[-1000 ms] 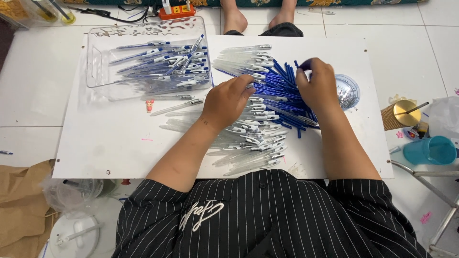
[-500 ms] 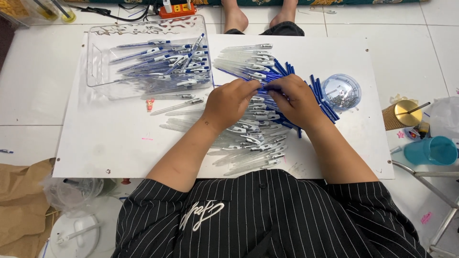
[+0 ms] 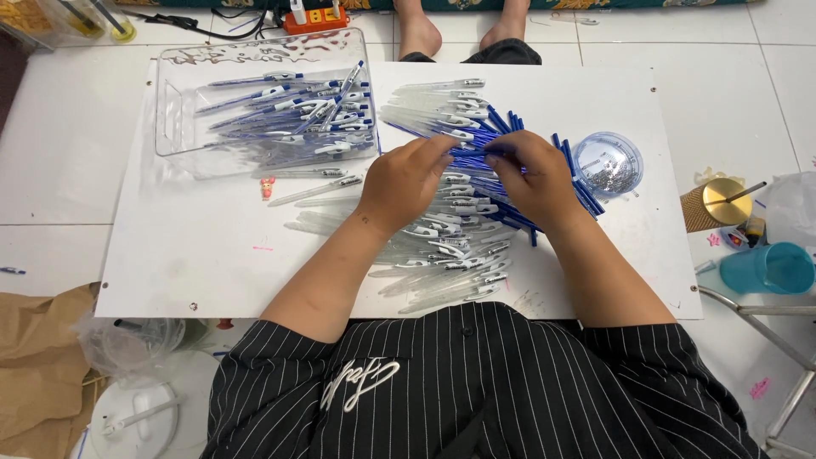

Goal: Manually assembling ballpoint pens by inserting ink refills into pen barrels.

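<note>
My left hand (image 3: 406, 180) and my right hand (image 3: 531, 174) meet over a heap of clear pen barrels (image 3: 442, 246) and blue refills (image 3: 578, 183) on a white board (image 3: 204, 263). The fingertips of both hands pinch a pen part (image 3: 469, 153) between them; which piece each hand grips is too small to tell apart. A clear plastic tray (image 3: 174, 110) at the back left holds several finished blue pens (image 3: 297, 119). A small round clear tub (image 3: 608, 163) of tiny metal parts sits just right of my right hand.
Two loose pens (image 3: 314, 191) and a small red charm (image 3: 268, 188) lie by the tray. A gold-lidded cup (image 3: 712, 204), a teal cup (image 3: 769, 268) and a metal frame (image 3: 765, 327) stand at the right. Another person's bare feet (image 3: 463, 30) are beyond the board. Brown paper (image 3: 38, 365) lies at the left.
My right hand has moved left from the far edge of the blue refills to meet my left hand over the middle of the heap. The round tub is now uncovered.
</note>
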